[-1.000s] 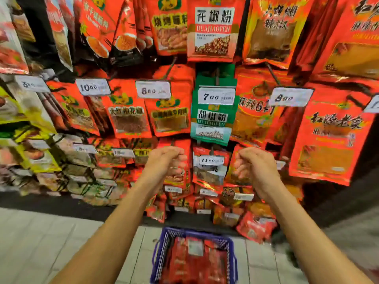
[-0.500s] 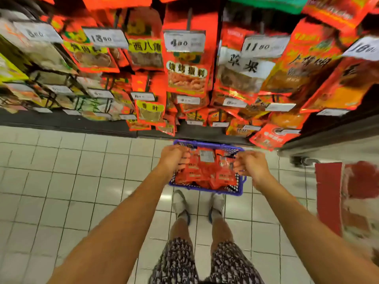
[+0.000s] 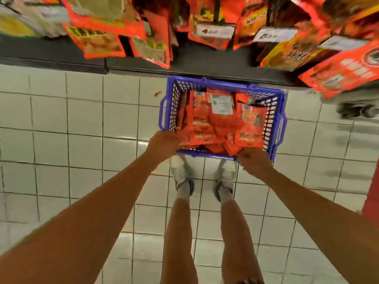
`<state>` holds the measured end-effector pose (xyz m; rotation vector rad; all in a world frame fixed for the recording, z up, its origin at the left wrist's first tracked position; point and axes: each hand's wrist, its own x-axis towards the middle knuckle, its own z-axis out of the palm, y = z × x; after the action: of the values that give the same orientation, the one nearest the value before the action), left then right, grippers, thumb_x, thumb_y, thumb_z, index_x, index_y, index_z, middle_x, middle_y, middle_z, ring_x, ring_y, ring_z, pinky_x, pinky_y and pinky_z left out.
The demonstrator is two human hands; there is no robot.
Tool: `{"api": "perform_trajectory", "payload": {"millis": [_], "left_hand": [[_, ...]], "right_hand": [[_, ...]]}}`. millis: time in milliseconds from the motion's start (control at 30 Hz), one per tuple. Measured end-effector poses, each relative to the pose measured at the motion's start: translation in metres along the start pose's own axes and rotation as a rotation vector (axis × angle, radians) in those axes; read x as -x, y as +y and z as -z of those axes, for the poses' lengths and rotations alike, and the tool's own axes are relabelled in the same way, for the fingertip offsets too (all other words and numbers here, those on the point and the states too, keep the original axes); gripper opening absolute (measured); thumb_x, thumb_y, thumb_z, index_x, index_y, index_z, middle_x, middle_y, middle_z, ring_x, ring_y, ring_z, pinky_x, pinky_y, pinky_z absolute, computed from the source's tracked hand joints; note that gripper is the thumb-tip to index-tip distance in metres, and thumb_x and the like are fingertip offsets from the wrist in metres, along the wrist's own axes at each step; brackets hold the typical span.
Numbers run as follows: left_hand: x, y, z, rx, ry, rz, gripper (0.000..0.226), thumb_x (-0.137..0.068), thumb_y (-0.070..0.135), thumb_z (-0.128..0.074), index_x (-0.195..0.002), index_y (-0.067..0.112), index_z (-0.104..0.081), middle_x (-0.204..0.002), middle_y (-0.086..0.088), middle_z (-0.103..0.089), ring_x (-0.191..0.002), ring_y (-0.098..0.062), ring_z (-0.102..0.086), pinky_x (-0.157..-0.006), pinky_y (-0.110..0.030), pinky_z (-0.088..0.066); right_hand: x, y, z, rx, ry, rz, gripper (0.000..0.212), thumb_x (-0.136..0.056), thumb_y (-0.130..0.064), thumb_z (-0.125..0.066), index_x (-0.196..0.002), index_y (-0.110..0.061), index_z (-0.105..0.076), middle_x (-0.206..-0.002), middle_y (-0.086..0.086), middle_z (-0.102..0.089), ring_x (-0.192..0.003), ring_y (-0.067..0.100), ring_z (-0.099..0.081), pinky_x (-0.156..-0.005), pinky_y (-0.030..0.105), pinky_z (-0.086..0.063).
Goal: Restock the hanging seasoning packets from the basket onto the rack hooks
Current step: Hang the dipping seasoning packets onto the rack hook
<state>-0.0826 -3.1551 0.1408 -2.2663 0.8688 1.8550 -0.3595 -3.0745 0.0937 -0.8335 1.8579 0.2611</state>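
While both hands reach into the basket [image 3: 275, 111] on the floor, grip state reads thus: left hand [image 3: 163, 143], fingers curled onto the near-left packets [image 3: 207, 124], hold not confirmed; right hand [image 3: 253, 160], fingers hidden at the near-right rim, cannot tell. Risk: packets lie loose and overlapped, so a pinch may lift several and spill some; slick film may slip. Location: packets heaped directly ahead of both hands, touching the left fingers. Rack [image 3: 205, 27] hangs above, well apart.
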Motion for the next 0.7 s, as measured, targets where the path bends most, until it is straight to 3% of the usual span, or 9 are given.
{"api": "perform_trajectory", "payload": {"millis": [67,167,267,333,400,500,567,633,700], "left_hand": [[-0.037,-0.014,-0.004,-0.018,0.045,-0.017,0.017,-0.075,0.033,-0.073,-0.084,0.021,-0.067,-0.092,-0.012,-0.073,-0.084,-0.030,-0.068,-0.071,-0.036,-0.055],[-0.083,-0.033,-0.013,-0.046,0.060,-0.016,0.015,-0.083,0.022,-0.072,-0.095,0.013,-0.069,-0.098,-0.016,-0.073,-0.088,-0.033,-0.070,-0.068,-0.037,-0.055],[-0.117,-0.046,-0.026,-0.046,0.050,0.017,0.007,-0.091,0.009,-0.064,-0.088,0.014,-0.068,-0.102,-0.023,-0.073,-0.086,-0.037,-0.068,-0.071,-0.040,-0.055],[-0.128,-0.050,-0.037,-0.009,0.010,0.011,0.009,-0.094,0.006,-0.060,-0.088,0.012,-0.064,-0.093,-0.022,-0.069,-0.078,-0.033,-0.063,-0.064,-0.032,-0.052],[-0.131,-0.050,-0.047,0.010,-0.041,-0.023,0.014,-0.098,0.011,-0.055,-0.086,0.015,-0.062,-0.085,-0.014,-0.065,-0.076,-0.032,-0.061,-0.061,-0.028,-0.054],[-0.123,-0.045,-0.053,-0.217,0.010,-0.150,0.030,-0.095,0.016,-0.060,-0.079,0.039,-0.071,-0.100,-0.005,-0.068,-0.096,-0.031,-0.067,-0.081,-0.043,-0.061],[-0.118,-0.038,-0.056,-0.316,0.089,-0.291,0.030,-0.093,0.017,-0.062,-0.115,0.036,-0.065,-0.121,-0.005,-0.063,-0.115,-0.030,-0.062,-0.090,-0.043,-0.058],[-0.117,-0.032,-0.057,-0.434,0.140,-0.447,0.072,-0.089,0.018,-0.068,-0.152,0.028,-0.034,-0.146,-0.011,-0.044,-0.134,-0.030,-0.047,-0.097,-0.041,-0.049],[-0.116,-0.026,-0.058,-0.566,0.114,-0.547,0.096,-0.084,0.023,-0.077,-0.159,0.034,-0.018,-0.160,-0.011,-0.019,-0.145,-0.035,-0.030,-0.108,-0.048,-0.042]], "right_hand": [[-0.041,0.000,-0.010,0.243,-0.017,0.091,0.025,-0.093,-0.014,-0.054,-0.068,-0.015,-0.058,-0.087,0.017,-0.068,-0.089,0.037,-0.067,-0.075,0.038,-0.050],[-0.102,-0.008,-0.025,0.306,0.148,0.180,0.020,-0.095,-0.020,-0.055,-0.108,-0.006,-0.063,-0.110,0.024,-0.066,-0.103,0.042,-0.064,-0.080,0.040,-0.047],[-0.148,-0.021,-0.038,0.338,0.244,0.198,0.067,-0.086,-0.028,-0.068,-0.146,-0.014,-0.041,-0.147,0.020,-0.043,-0.134,0.041,-0.045,-0.093,0.046,-0.047],[-0.167,-0.027,-0.042,0.468,0.212,0.211,0.078,-0.088,-0.039,-0.067,-0.156,-0.025,-0.030,-0.163,0.015,-0.024,-0.150,0.037,-0.023,-0.109,0.051,-0.040],[-0.176,-0.029,-0.042,0.494,0.269,0.232,0.049,-0.093,-0.031,-0.059,-0.142,-0.025,-0.053,-0.148,0.020,-0.045,-0.136,0.041,-0.045,-0.104,0.051,-0.047],[-0.163,-0.029,-0.042,0.308,0.338,0.409,0.028,-0.096,-0.012,-0.052,-0.116,-0.010,-0.070,-0.106,0.025,-0.070,-0.094,0.044,-0.066,-0.079,0.043,-0.052],[-0.141,-0.027,-0.039,0.230,0.261,0.590,0.019,-0.096,-0.004,-0.053,-0.105,-0.001,-0.070,-0.090,0.026,-0.071,-0.078,0.042,-0.067,-0.067,0.038,-0.044],[-0.117,-0.023,-0.039,0.222,0.110,0.732,0.013,-0.096,0.002,-0.055,-0.094,0.002,-0.068,-0.076,0.019,-0.066,-0.066,0.034,-0.061,-0.062,0.034,-0.037],[-0.101,-0.018,-0.039,0.284,-0.040,0.821,0.014,-0.099,-0.005,-0.056,-0.091,-0.003,-0.067,-0.076,0.010,-0.064,-0.066,0.026,-0.056,-0.061,0.038,-0.046]]}}
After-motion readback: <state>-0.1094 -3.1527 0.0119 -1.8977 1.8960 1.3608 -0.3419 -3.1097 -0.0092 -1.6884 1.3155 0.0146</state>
